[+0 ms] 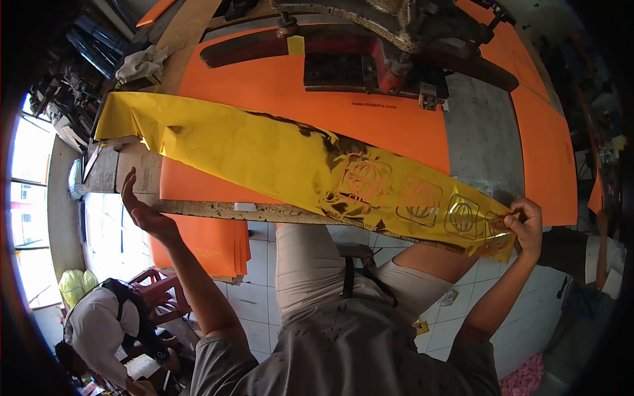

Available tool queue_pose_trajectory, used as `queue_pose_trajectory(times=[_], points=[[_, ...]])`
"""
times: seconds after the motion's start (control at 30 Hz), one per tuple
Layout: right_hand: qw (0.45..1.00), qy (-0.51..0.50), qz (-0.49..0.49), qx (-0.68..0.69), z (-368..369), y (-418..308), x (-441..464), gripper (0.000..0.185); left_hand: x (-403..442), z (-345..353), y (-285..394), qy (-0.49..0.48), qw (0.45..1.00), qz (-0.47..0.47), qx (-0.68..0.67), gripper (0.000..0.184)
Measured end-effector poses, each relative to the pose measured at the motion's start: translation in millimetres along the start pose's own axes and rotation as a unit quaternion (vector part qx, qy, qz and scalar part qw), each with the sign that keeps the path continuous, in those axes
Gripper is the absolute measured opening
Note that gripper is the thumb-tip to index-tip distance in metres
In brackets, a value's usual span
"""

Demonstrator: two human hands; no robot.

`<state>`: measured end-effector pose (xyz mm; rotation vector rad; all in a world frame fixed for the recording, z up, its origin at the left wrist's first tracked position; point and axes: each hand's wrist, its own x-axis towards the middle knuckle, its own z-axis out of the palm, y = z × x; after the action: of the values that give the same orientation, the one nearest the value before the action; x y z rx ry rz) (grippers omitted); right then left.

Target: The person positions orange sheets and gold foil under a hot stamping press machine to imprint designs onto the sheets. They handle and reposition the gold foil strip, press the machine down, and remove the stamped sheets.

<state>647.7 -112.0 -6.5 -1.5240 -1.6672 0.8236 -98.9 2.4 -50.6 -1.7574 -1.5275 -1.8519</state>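
Note:
A long strip of shiny gold foil (251, 145) stretches slantwise in front of me, with globe-shaped emblem outlines stamped out toward its right end. My right hand (525, 228) pinches that right end between thumb and fingers. The strip's left end is bent down near the left of the worktable. Just below that end, my left hand (150, 214) is raised with fingers apart and holds nothing. Behind the foil lies an orange sheet (264, 82) with black print, partly covered by the strip.
A heavy press (389, 59) with dark metal bars stands over the sheet. More orange sheets (545, 145) lie at right, and a stack (201, 244) sits below the table edge (218, 210). At lower left a person (99, 323) bends beside a red stool (162, 290).

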Motion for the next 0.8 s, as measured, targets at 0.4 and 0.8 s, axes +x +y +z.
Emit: queue_pose_trajectory(times=[0.4, 0.8], points=[[0.999, -0.031, -0.012, 0.011, -7, -5, 0, 0.041, -127, 66, 230, -0.462, 0.722, -0.322, -0.401, 0.031], [0.998, -0.031, -0.030, 0.036, -6, 3, -4, 0.046, -117, 110, 275, -0.418, 0.539, -0.584, -0.441, 0.046]])
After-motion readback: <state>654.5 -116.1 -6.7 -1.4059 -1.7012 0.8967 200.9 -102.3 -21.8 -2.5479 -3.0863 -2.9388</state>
